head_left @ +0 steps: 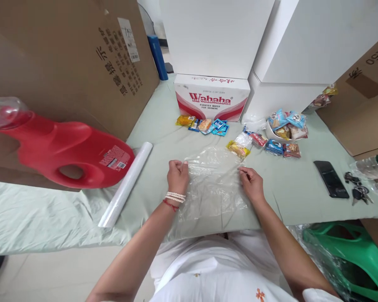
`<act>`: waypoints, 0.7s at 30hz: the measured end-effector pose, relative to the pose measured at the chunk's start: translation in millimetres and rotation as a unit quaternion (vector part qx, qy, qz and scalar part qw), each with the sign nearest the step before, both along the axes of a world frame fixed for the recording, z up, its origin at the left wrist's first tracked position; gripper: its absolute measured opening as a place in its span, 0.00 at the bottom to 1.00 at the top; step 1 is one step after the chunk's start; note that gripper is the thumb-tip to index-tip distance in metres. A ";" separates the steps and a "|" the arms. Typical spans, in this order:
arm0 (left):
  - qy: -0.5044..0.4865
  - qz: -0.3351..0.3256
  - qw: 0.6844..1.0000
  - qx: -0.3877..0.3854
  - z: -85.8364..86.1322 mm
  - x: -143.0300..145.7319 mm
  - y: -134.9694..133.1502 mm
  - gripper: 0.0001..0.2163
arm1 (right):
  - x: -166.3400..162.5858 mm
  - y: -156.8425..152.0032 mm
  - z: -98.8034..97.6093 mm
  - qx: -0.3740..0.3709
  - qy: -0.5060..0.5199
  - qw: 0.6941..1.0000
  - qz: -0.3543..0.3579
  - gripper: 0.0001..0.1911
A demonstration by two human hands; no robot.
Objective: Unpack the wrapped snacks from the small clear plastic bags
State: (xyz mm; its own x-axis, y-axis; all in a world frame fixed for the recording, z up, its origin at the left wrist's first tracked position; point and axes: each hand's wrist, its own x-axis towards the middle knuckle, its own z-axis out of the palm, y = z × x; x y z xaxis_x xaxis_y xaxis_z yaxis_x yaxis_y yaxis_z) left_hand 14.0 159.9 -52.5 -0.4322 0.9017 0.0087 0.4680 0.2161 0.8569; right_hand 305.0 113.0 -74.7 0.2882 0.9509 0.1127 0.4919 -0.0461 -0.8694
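A clear plastic bag [212, 184] lies flat on the pale green table cover [296, 188] right in front of me. My left hand [177, 176] is closed, pinching the bag's far left edge; a bead bracelet and a red string circle its wrist. My right hand [251, 182] is closed on the bag's far right edge. Just beyond the bag lies a yellow snack packet [238, 149].
A roll of clear bags [126, 184] and a red detergent jug [66, 153] lie to the left. Small snack packets [208, 125] sit by a Wahaha box [211, 97], more in a bowl [286, 128]. A phone [330, 179] and keys [357, 188] are right; a green jug [349, 256] sits low right.
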 end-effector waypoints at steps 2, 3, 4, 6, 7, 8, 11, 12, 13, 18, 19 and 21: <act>0.030 0.057 0.998 0.018 4.7 -6.4 3.0 0.09 | -4.0 3.8 0.3 -0.002 -0.021 1.000 0.005 0.21; 0.065 0.073 0.994 0.047 8.3 -7.4 2.0 0.09 | -5.7 5.9 1.0 -0.005 -0.031 0.999 0.010 0.21; 0.109 0.067 0.988 0.084 12.2 -7.0 -0.5 0.10 | -7.0 8.1 1.9 -0.010 -0.042 0.999 0.016 0.21; 0.207 -0.034 0.967 0.145 19.2 -3.0 -9.1 0.12 | -8.1 11.7 3.2 -0.015 -0.064 0.997 0.029 0.21; 0.250 -0.116 0.949 0.155 21.0 -0.4 -13.9 0.14 | -7.4 12.6 3.3 -0.014 -0.075 0.997 0.033 0.20; 0.284 -0.201 0.925 0.150 20.9 1.9 -18.2 0.16 | -5.7 12.5 3.1 -0.014 -0.084 0.996 0.036 0.20; 0.344 -0.355 0.865 0.086 9.6 2.2 -25.9 0.21 | 7.2 6.4 4.1 -0.018 -0.109 0.993 0.039 0.19; 0.355 -0.367 0.857 0.062 3.5 0.0 -26.8 0.23 | 13.7 3.3 6.9 -0.021 -0.120 0.992 0.044 0.19; 0.363 -0.372 0.853 0.044 -2.8 -2.9 -27.2 0.24 | 20.5 1.1 12.1 -0.024 -0.134 0.990 0.049 0.19; 0.380 -0.373 0.846 0.032 -18.0 -13.0 -28.2 0.26 | 32.1 39.7 70.9 0.033 -0.242 0.970 0.011 0.21; 0.381 -0.372 0.846 0.036 -17.6 -13.2 -28.5 0.26 | 26.5 62.4 83.4 0.031 -0.259 0.965 0.006 0.21; 0.380 -0.371 0.846 0.039 -16.0 -12.7 -28.8 0.25 | 8.6 119.7 100.2 -0.037 -0.294 0.955 0.016 0.23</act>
